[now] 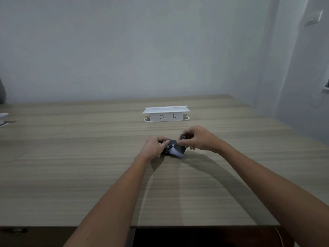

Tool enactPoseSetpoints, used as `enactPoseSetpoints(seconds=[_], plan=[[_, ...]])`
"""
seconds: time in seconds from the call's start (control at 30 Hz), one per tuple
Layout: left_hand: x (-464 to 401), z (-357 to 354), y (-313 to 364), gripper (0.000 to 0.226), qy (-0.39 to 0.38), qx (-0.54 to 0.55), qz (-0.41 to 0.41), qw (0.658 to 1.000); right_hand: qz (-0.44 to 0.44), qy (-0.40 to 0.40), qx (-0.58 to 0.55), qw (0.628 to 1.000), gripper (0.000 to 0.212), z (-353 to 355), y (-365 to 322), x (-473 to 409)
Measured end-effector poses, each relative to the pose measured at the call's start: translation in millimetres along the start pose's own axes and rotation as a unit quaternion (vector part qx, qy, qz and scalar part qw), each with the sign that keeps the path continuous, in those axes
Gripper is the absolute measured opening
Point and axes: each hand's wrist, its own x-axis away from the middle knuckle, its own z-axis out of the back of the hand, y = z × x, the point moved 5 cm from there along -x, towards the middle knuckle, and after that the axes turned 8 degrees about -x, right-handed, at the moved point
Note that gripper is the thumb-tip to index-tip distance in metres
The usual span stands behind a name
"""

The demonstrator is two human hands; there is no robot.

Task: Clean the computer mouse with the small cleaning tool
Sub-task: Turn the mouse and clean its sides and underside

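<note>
- Here, a dark computer mouse [173, 148] is lying on a wood-grain table [89, 157], near the middle, with a pale glossy sheen on its near side.
- The left hand [154, 147] is curling around the mouse's left side, fingers wrapping its edge.
- The right hand [197, 139] is pinching a small dark cleaning tool [184, 136] just above the mouse's far right end.
- A white power strip box [166, 114] is standing farther back on the table, well apart from both hands.

Mouse [173, 148]: dark grey-black, pale rear patch. Tool [185, 136] in right hand [197, 139]: black. Table [89, 157]: beige streaked woodgrain. Socket box [166, 114]: white. Wall [142, 47]: pale grey.
</note>
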Motion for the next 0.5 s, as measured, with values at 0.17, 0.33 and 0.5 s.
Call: enactPoseSetpoints(seconds=[0.17,0.33,0.5], plan=[[-0.3,-2.2,-0.6,0.025,0.007,0.006,0.004,1.000,-0.012,0.123,0.104,0.987,0.010,13.4,5.1,-2.3],[-1.7,-2.4,-3.0,0.025,-0.002,0.009,0.007,1.000,-0.004,0.010,0.022,1.000,0.010,-5.7,-0.8,-3.1],[-3.1,-2.3,-5.5,0.025,0.004,0.019,0.007,1.000,0.011,0.097,0.072,0.993,0.009,6.2,-1.7,-3.6]])
